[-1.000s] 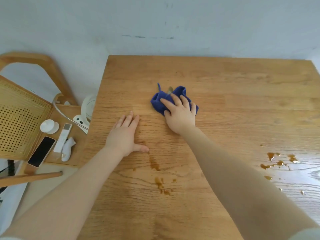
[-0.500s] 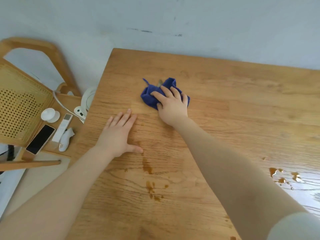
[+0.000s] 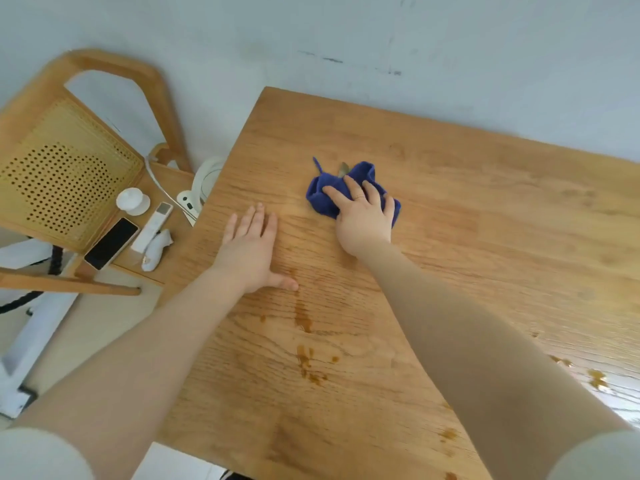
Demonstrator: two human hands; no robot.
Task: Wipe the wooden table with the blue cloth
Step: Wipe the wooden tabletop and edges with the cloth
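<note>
Here right hand (image 3: 363, 220) presses blue cloth (image 3: 320, 199) flat-fingered; left hand (image 3: 251, 247) rests splayed on table (image 3: 485, 237).

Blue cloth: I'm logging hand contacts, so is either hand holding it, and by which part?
The right hand presses on the near right part of the bunched blue cloth, fingers spread. The left hand lies flat on the wooden table.

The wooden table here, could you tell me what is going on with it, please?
A person is wiping the wooden table. The right hand presses the bunched blue cloth on its far part, while the left hand rests flat beside it. Brown spill spots nearer the person are not yet wiped.
</note>
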